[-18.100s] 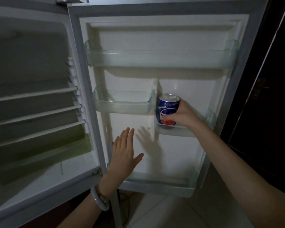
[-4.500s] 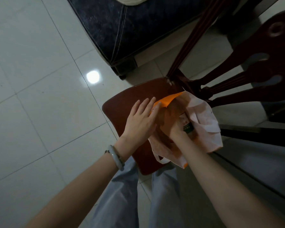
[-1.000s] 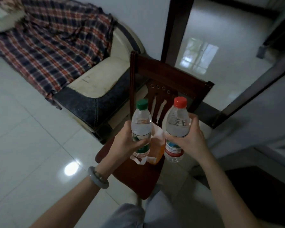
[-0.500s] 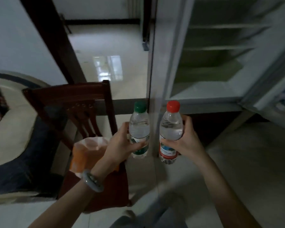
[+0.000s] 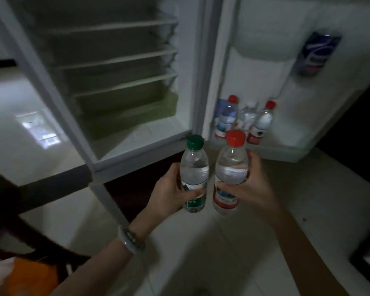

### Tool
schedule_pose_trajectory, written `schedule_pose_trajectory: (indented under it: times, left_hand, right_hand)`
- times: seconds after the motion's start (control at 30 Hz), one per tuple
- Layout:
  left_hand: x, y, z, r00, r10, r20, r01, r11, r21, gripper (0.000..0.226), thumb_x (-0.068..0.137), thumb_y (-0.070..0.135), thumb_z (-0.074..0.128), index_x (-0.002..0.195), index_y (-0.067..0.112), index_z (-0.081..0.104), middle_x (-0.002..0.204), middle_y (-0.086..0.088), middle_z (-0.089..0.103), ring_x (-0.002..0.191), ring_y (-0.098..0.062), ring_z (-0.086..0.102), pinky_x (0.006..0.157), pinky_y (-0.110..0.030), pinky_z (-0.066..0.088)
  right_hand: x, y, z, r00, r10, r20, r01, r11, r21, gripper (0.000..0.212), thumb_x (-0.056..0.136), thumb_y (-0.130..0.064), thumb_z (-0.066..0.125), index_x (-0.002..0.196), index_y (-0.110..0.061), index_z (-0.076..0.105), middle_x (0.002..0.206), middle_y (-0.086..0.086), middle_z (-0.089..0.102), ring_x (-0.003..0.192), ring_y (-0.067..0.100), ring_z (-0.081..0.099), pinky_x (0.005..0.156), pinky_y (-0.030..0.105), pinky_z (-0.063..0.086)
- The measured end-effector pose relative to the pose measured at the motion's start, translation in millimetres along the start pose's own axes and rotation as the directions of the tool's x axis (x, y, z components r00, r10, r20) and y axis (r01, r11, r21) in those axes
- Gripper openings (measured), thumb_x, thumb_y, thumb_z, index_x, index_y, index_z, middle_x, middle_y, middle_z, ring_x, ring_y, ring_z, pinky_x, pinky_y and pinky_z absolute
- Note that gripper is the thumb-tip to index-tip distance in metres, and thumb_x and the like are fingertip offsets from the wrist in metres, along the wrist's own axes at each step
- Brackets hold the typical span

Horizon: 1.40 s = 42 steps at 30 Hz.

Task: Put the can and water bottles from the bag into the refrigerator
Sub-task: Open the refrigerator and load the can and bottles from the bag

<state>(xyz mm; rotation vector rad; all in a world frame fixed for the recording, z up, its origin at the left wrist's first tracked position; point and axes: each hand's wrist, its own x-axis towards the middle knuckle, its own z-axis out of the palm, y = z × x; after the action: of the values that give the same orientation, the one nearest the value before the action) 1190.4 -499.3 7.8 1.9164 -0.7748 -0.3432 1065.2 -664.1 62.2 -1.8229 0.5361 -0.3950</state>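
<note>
Upright, green-capped bottle (image 5: pixel 194 178) within left fingers (image 5: pixel 195 192); red-capped bottle (image 5: pixel 230 174) within right fingers (image 5: pixel 226 185).

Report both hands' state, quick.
Left hand: closed around the green-capped bottle, held upright.
Right hand: closed around the red-capped bottle, held upright.
</note>
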Motion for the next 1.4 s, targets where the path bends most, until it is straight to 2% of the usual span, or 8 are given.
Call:
schedule_pose_trajectory:
  times: [0.13, 0.47, 0.77, 0.9, 1.07, 1.2, 1.3, 1.4]
  left_hand:
    - [42, 36, 57, 0.998, 0.039, 0.042, -0.037, 0.999, -0.034, 0.063, 0.062, 0.039, 0.084, 0.112, 0.032, 0.048, 0.095, 0.025, 0.058, 0.086, 0.012, 0.057, 0.072, -0.012, 0.05]
    - [162, 79, 149, 0.979, 0.14, 0.148, -0.117, 0.981, -0.156, 0.067, 0.064, 0.034, 0.085, 0.12, 0.029, 0.048, 0.102, 0.022, 0.06, 0.097, 0.001, 0.061, 0.073, -0.012, 0.05]
    - [254, 102, 211, 0.967, 0.201, 0.155, -0.173, 0.969, -0.174, 0.06, 0.066, 0.03, 0.083, 0.115, 0.021, 0.05, 0.104, 0.014, 0.06, 0.096, -0.006, 0.06, 0.074, -0.011, 0.046]
    - [275, 107, 239, 0.969, 0.227, 0.099, -0.206, 0.961, -0.184, 0.06, 0.066, 0.031, 0.083, 0.105, 0.043, 0.04, 0.101, 0.018, 0.059, 0.093, -0.002, 0.06, 0.079, -0.019, 0.05]
    - [291, 101, 270, 0.982, 0.156, 0.11, -0.146, 0.985, -0.092, 0.056, 0.066, 0.031, 0.084, 0.102, 0.031, 0.042, 0.093, 0.016, 0.057, 0.082, -0.007, 0.057, 0.066, -0.012, 0.041]
    - [297, 96, 290, 0.991, 0.116, 0.061, -0.114, 0.993, -0.033, 0.044, 0.069, 0.024, 0.083, 0.08, 0.037, 0.042, 0.074, 0.02, 0.053, 0.067, 0.009, 0.055, 0.058, -0.007, 0.043]
    - [297, 98, 306, 0.997, 0.073, 0.033, -0.072, 0.997, -0.025, 0.043, 0.076, 0.017, 0.078, 0.077, 0.039, 0.041, 0.071, 0.018, 0.053, 0.066, 0.018, 0.053, 0.059, -0.004, 0.043]
    - [295, 97, 317, 1.0, -0.017, 0.023, 0.017, 1.0, -0.003, 0.037, 0.078, 0.021, 0.075, 0.078, 0.036, 0.041, 0.074, 0.017, 0.054, 0.067, 0.008, 0.057, 0.059, -0.009, 0.043]
  right_hand:
    - [10, 19, -68, 0.981, 0.003, -0.192, -0.003, 1.0, -0.002, 0.078, 0.06, -0.007, 0.085, 0.116, -0.031, 0.036, 0.101, -0.009, 0.06, 0.095, 0.01, 0.063, 0.079, 0.038, 0.053]
    - [65, 54, -159, 0.918, 0.03, -0.396, -0.047, 0.998, -0.034, 0.077, 0.061, -0.011, 0.086, 0.119, -0.024, 0.038, 0.109, -0.002, 0.057, 0.096, 0.012, 0.061, 0.072, 0.025, 0.05]
    - [136, 69, -207, 0.843, -0.001, -0.537, -0.086, 0.987, -0.137, 0.072, 0.063, -0.015, 0.085, 0.116, -0.029, 0.038, 0.092, -0.023, 0.049, 0.078, -0.01, 0.051, 0.058, 0.007, 0.039]
    - [162, 80, -224, 0.824, -0.018, -0.566, -0.08, 0.986, -0.148, 0.075, 0.061, -0.018, 0.086, 0.122, -0.023, 0.044, 0.1, -0.016, 0.053, 0.086, -0.003, 0.053, 0.066, 0.006, 0.039]
    - [191, 94, -244, 0.839, -0.031, -0.544, -0.026, 0.995, -0.098, 0.059, 0.066, -0.011, 0.083, 0.107, -0.032, 0.047, 0.098, -0.022, 0.053, 0.082, -0.02, 0.054, 0.065, -0.002, 0.042]
    - [213, 112, -259, 0.886, -0.033, -0.462, -0.019, 0.994, -0.107, 0.045, 0.069, -0.004, 0.08, 0.104, -0.018, 0.056, 0.088, -0.022, 0.053, 0.076, -0.023, 0.054, 0.063, 0.0, 0.043]
    - [225, 127, -266, 0.919, 0.005, -0.395, -0.049, 0.993, -0.103, 0.045, 0.068, -0.009, 0.081, 0.088, -0.037, 0.052, 0.086, -0.019, 0.058, 0.078, -0.013, 0.059, 0.069, 0.012, 0.049]
    - [231, 145, -271, 0.936, 0.034, -0.351, -0.082, 0.989, -0.121, 0.05, 0.066, -0.011, 0.083, 0.087, -0.04, 0.049, 0.089, -0.021, 0.058, 0.079, -0.015, 0.058, 0.069, 0.012, 0.048]
